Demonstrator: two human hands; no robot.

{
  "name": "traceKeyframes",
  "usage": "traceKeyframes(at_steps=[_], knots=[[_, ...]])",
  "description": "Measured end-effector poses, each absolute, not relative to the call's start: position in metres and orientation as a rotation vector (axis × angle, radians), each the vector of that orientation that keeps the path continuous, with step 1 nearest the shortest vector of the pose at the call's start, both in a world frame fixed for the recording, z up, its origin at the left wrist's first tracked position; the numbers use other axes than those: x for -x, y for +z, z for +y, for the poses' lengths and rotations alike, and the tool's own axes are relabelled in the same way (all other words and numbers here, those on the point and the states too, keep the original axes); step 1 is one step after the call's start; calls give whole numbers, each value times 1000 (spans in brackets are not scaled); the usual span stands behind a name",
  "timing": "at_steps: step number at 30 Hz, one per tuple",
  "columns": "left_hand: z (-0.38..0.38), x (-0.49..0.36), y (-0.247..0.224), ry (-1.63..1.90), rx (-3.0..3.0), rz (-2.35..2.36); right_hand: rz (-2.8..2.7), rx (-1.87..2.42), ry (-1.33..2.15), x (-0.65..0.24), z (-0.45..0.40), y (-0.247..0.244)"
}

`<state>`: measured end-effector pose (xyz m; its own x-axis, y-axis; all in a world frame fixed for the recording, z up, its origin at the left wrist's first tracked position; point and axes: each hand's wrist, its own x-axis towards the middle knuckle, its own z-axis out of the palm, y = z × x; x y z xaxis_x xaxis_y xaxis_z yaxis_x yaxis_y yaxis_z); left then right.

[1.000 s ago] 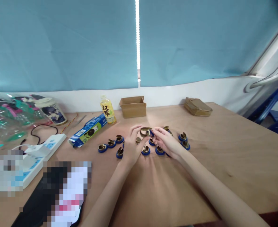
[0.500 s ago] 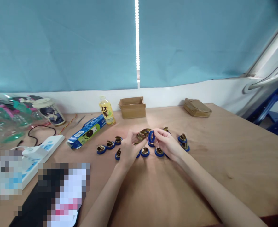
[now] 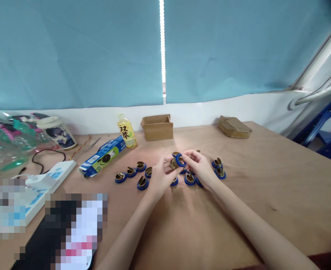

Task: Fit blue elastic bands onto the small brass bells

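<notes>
My left hand [image 3: 160,175] is closed on a round brass-coloured fitting [image 3: 173,164], partly hidden by the fingers. Pinched between the thumb and fingers of my right hand [image 3: 201,167] is a blue ring [image 3: 179,161], tilted and up against the fitting's right side. Whether the ring is seated on it I cannot tell. Around and below both hands stand several brass fittings with raised flaps and blue rings at their bases, such as one at the left [image 3: 120,177], one nearer my left wrist [image 3: 142,183] and one under my right hand [image 3: 190,179].
An open cardboard box [image 3: 158,131] and a closed one [image 3: 234,127] stand at the back. Leftward are a yellow drink bottle [image 3: 127,133], a blue carton [image 3: 103,155], a printed cup [image 3: 57,133], a white power strip [image 3: 51,183], clear plastic bottles [image 3: 8,150] and a blurred-out dark item [image 3: 53,232].
My right hand has brought the blue ring left against the brass fitting; before, the two were apart. My left hand has shifted slightly right, uncovering a fitting on the table to its left.
</notes>
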<state>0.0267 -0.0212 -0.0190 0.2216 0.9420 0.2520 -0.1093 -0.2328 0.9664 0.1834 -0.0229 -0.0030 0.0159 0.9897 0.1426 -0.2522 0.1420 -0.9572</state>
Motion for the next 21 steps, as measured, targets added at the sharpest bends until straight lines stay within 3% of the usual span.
traceKeyframes(at_steps=[11, 21], knots=[[-8, -21, -22, 1099, -1230, 826, -1295, 981, 999, -172, -22, -18], [-25, -19, 2, 953, -1083, 654, -1329, 1061, 731, -173, -28, -16]])
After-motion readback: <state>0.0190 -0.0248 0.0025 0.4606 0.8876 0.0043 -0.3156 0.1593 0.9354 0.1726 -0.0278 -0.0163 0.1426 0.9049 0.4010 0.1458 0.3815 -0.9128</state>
